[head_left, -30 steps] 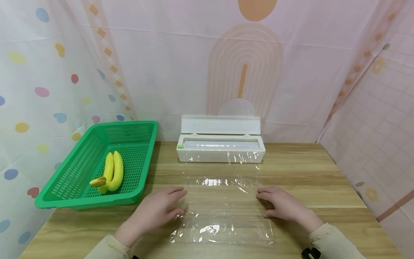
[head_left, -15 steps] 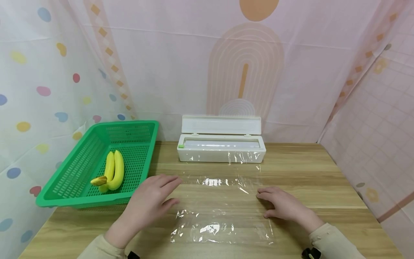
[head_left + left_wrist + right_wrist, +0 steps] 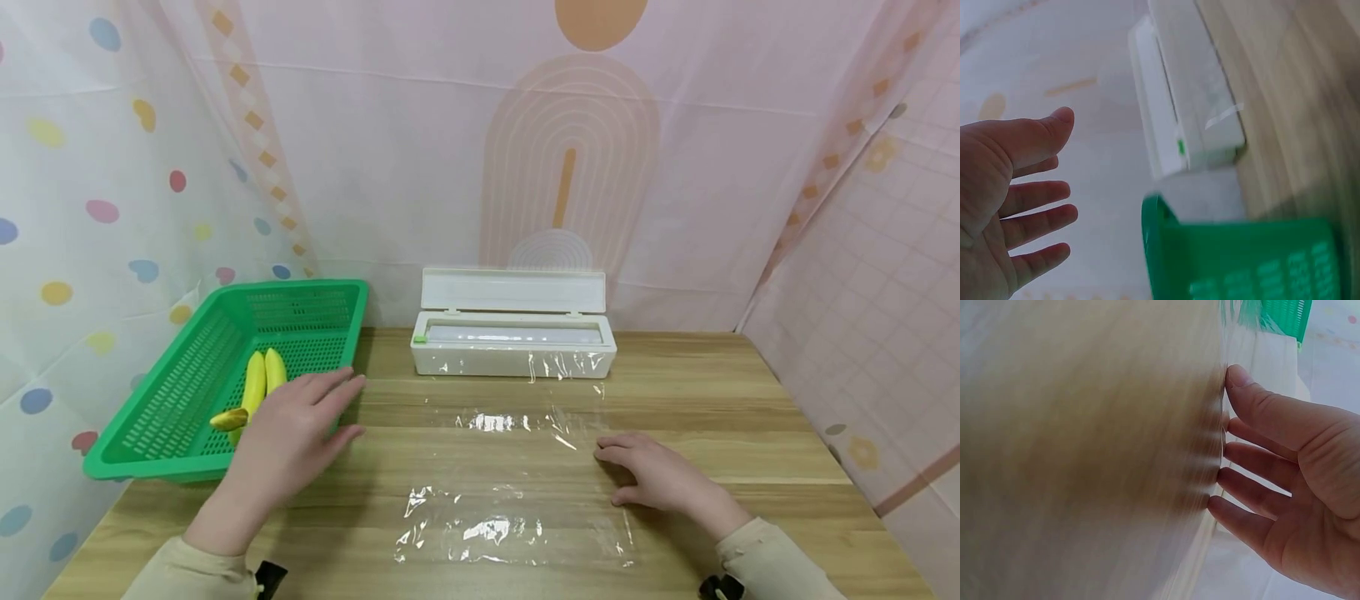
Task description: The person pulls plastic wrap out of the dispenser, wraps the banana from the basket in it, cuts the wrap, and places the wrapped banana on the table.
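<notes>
A clear sheet of plastic wrap [image 3: 495,483] lies over the table, running out from the white wrap dispenser [image 3: 513,358], whose lid stands raised. My left hand [image 3: 288,433] is in the air by the near right side of the green basket [image 3: 347,367], holding nothing; in the left wrist view its fingers [image 3: 1041,220] are spread apart. Two yellow bananas [image 3: 255,379] joined at the stem lie in the basket, partly hidden behind that hand. At the wrap's right edge, my right hand [image 3: 652,471] rests its fingertips [image 3: 1235,515] on the surface.
The wooden table [image 3: 750,400] reaches back to a patterned curtain [image 3: 405,167], which also hangs at both sides. A green slider [image 3: 421,339] sits at the left end of the dispenser.
My left hand has lifted from the left edge of the wrap and moved left to the basket. My right hand has stayed in place, and so has the wrap.
</notes>
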